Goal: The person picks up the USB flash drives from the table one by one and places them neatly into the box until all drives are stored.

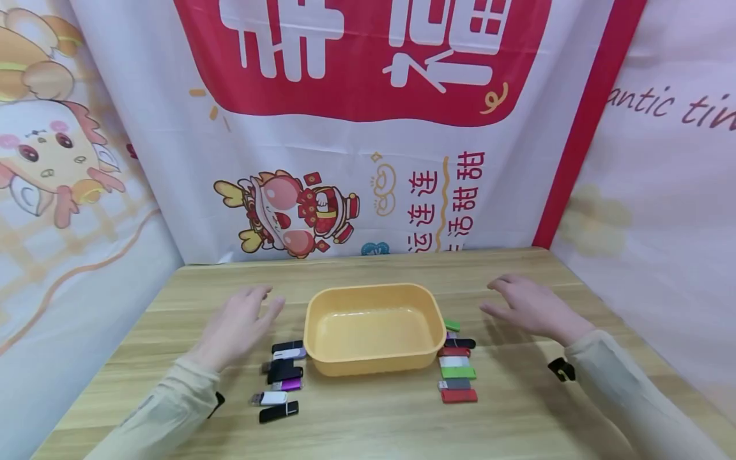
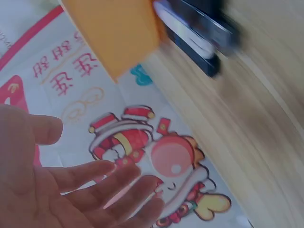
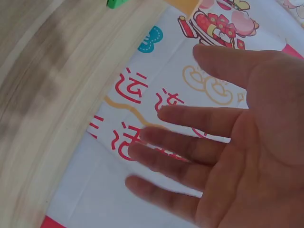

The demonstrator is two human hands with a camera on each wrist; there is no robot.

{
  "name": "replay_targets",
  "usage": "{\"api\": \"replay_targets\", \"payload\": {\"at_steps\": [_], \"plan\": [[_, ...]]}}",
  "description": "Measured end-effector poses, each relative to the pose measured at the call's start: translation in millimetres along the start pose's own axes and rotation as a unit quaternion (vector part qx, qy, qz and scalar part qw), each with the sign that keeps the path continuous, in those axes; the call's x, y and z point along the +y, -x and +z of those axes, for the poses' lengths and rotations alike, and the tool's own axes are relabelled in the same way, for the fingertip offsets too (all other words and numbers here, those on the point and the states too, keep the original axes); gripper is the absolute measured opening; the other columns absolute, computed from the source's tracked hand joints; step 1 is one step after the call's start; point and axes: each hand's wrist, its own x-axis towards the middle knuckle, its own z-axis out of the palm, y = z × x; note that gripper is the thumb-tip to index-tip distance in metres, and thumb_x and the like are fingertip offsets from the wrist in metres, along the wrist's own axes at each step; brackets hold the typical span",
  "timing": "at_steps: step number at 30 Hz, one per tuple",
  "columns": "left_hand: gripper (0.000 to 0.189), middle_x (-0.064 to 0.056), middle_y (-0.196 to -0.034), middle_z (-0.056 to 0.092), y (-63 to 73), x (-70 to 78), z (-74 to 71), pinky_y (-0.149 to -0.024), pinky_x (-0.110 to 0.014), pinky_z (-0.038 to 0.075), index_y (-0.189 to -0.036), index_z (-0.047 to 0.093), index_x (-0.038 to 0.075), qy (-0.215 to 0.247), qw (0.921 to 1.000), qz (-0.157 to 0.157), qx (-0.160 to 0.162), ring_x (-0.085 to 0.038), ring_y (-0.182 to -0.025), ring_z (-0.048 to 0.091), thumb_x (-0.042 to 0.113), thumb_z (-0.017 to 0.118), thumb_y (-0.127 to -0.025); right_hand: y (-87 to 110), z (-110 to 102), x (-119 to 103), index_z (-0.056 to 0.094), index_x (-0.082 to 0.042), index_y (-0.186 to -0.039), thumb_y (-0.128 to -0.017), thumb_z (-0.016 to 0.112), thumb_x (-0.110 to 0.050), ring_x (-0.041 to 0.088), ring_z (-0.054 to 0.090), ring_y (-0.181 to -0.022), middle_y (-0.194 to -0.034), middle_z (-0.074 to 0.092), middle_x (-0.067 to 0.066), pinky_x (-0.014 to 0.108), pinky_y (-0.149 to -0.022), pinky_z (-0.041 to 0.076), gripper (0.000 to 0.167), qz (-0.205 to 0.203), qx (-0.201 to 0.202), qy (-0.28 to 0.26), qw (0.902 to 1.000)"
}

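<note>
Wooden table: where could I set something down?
On the near side of the yellow bin, the table is bare between the left USB sticks and right USB sticks. A bare strip also runs between bin and banner. It's crowded beside the bin, left and right.

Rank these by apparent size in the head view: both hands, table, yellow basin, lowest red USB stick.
Table
Yellow basin
Left hand, right hand: too alike to rank
Lowest red USB stick
</note>
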Motion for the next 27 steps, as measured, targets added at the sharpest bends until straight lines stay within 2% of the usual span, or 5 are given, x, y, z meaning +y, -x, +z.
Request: {"api": "replay_targets", "payload": {"at_steps": [2,5,15,22,27], "plan": [[0.075,-0.026,-0.122,0.06,-3.3,6.1,0.3,-0.085,-0.057,0.048,-0.135,0.05,-0.003,0.018,0.9998,-0.002,-0.012,-0.041,-0.106,0.06,0.061,0.032,-0.1,-2.4,0.6,-0.9,0.065,0.002,-0.12,-0.093,0.063,-0.048,0.04,0.059,-0.109,-0.117,0.063,0.022,0.057,-0.089,0.046,0.057,-0.009,-0.002,0.005,0.9999],[0.069,-0.019,-0.111,0.066,-7.3,15.3,1.6,-0.076,-0.05,0.054,-0.129,0.055,-0.002,0.031,0.9991,-0.004,-0.028,-0.033,-0.095,0.065,0.059,0.038,-0.1,-4.3,2.5,-1.9,0.068,0.0,-0.115,-0.091,0.068,-0.041,0.036,0.062,-0.104,-0.113,0.065,0.019,0.056,-0.086,0.049,0.047,-0.015,-0.007,0.005,0.9998],[0.058,-0.019,-0.112,0.067,-14.8,33.5,9.3,-0.082,-0.051,0.052,-0.131,0.054,-0.006,0.052,0.996,-0.023,-0.068,-0.032,-0.1,0.065,0.044,0.049,-0.102,-6.9,3.5,-9.1,0.069,-0.003,-0.114,-0.09,0.071,-0.037,0.033,0.063,-0.103,-0.113,0.066,0.015,0.053,-0.085,0.05,0.041,-0.011,-0.018,-0.004,0.9998],[0.048,-0.012,-0.098,0.07,-16.2,42.2,17.2,-0.069,-0.043,0.054,-0.122,0.061,-0.004,0.083,0.9903,-0.051,-0.099,-0.021,-0.082,0.066,0.037,0.053,-0.1,-10.1,5.8,-12.0,0.069,-0.004,-0.113,-0.09,0.071,-0.036,0.031,0.064,-0.1,-0.111,0.067,0.013,0.05,-0.083,0.052,0.04,-0.006,-0.026,-0.014,0.9995],[0.044,-0.01,-0.094,0.07,-15.1,45.8,23.7,-0.063,-0.037,0.053,-0.122,0.061,-0.005,0.097,0.9885,-0.063,-0.097,-0.017,-0.075,0.064,0.033,0.055,-0.099,-10.3,4.5,-12.5,0.069,-0.004,-0.113,-0.09,0.072,-0.035,0.029,0.065,-0.098,-0.109,0.068,0.012,0.049,-0.082,0.053,0.039,-0.006,-0.028,-0.019,0.9994]]}}
